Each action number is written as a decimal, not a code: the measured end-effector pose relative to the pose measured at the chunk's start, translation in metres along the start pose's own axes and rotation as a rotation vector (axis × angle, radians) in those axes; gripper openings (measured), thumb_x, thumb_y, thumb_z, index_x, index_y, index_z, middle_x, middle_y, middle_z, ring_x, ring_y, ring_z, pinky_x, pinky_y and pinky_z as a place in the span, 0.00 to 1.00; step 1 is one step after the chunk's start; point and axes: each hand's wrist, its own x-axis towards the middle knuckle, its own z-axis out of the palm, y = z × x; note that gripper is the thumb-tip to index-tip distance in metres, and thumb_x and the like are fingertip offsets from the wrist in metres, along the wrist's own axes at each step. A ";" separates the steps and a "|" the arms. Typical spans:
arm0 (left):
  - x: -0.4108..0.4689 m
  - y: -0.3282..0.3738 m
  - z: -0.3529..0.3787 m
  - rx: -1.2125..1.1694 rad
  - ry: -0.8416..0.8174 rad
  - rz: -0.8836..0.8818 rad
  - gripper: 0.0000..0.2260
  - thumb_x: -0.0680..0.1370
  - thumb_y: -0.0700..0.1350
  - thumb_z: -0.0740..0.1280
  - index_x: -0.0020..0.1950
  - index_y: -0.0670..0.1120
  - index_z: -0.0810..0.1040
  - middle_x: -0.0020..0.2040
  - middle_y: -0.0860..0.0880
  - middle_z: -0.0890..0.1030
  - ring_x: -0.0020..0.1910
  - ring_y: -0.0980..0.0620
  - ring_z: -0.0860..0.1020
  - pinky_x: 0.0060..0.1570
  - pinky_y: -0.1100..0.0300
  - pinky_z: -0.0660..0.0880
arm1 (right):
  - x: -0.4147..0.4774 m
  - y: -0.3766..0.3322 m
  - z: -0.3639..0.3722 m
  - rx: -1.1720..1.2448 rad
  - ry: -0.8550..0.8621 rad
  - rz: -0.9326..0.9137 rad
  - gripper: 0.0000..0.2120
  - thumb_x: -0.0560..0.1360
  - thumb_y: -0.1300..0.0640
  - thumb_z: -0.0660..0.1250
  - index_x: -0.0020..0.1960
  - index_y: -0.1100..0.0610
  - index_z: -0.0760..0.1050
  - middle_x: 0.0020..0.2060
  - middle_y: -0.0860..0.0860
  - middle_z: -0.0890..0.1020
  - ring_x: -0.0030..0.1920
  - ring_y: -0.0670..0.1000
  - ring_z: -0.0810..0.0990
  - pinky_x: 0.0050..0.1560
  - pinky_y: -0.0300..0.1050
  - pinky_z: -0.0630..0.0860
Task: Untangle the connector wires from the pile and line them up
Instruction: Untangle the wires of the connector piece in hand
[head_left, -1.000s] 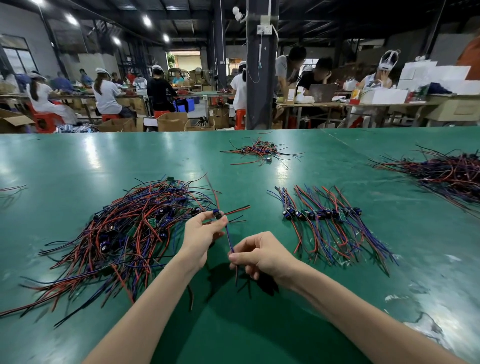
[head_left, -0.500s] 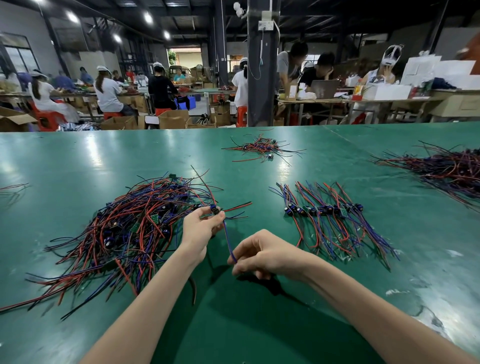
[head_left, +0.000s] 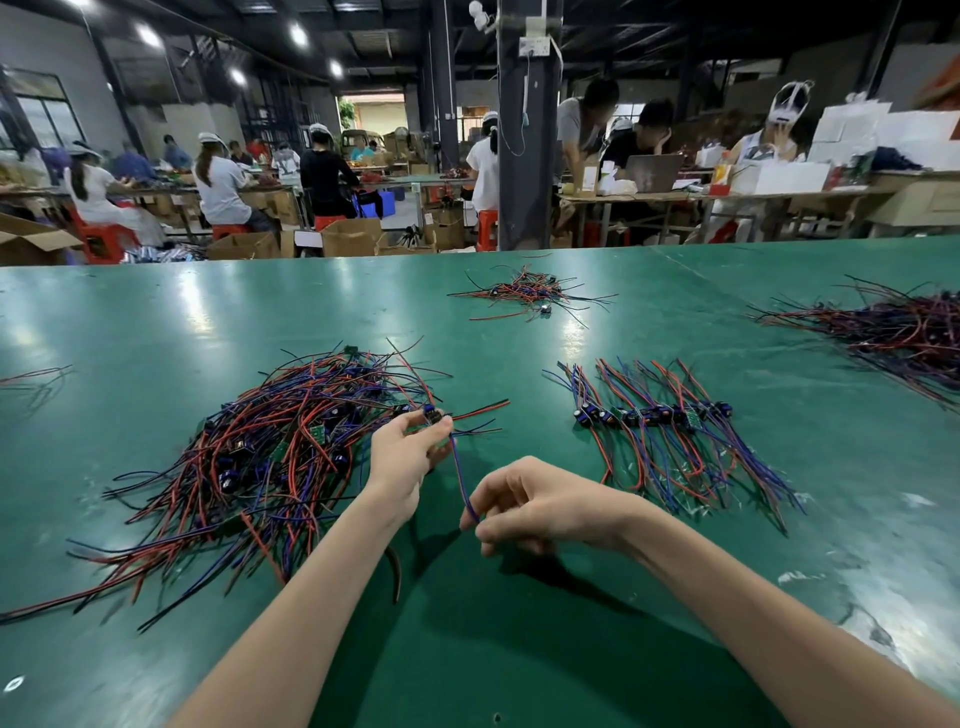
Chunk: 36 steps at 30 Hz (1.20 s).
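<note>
Untangling step in hand, near middle of surface (head_left: 156, 338). One connector wire (head_left: 431, 414) pinched at its connector end by left fingers (head_left: 439, 428), beside right edge of pile (head_left: 270, 447); its blue lead (head_left: 461, 475) pinched by right fingers (head_left: 493, 530). Next, by judgement: draw clear, lay at left end of lined-up row (head_left: 654, 415).

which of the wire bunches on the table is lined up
The bunch beside the right hand: its connectors sit in one row. The big pile by the left hand, the small far heap and the right-edge heap are tangled.
</note>
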 end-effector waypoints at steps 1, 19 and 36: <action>0.000 0.001 0.000 -0.006 -0.011 -0.016 0.04 0.74 0.32 0.69 0.44 0.41 0.78 0.34 0.49 0.77 0.31 0.55 0.74 0.34 0.66 0.78 | -0.001 -0.001 -0.002 -0.022 -0.007 -0.014 0.07 0.76 0.67 0.64 0.50 0.59 0.77 0.35 0.53 0.81 0.22 0.42 0.68 0.23 0.33 0.64; -0.014 0.032 0.000 -0.370 -0.242 -0.390 0.06 0.77 0.36 0.64 0.41 0.37 0.76 0.30 0.45 0.78 0.24 0.55 0.74 0.28 0.64 0.77 | -0.008 0.016 -0.048 -0.134 -0.053 0.193 0.05 0.73 0.62 0.69 0.48 0.56 0.79 0.35 0.50 0.84 0.22 0.45 0.65 0.20 0.33 0.59; -0.020 0.023 0.010 -0.202 -0.347 -0.300 0.04 0.76 0.35 0.65 0.43 0.41 0.77 0.31 0.48 0.81 0.26 0.57 0.76 0.30 0.63 0.78 | -0.016 0.005 -0.062 -0.042 -0.074 0.117 0.33 0.70 0.26 0.54 0.55 0.51 0.81 0.46 0.55 0.86 0.19 0.45 0.65 0.19 0.33 0.57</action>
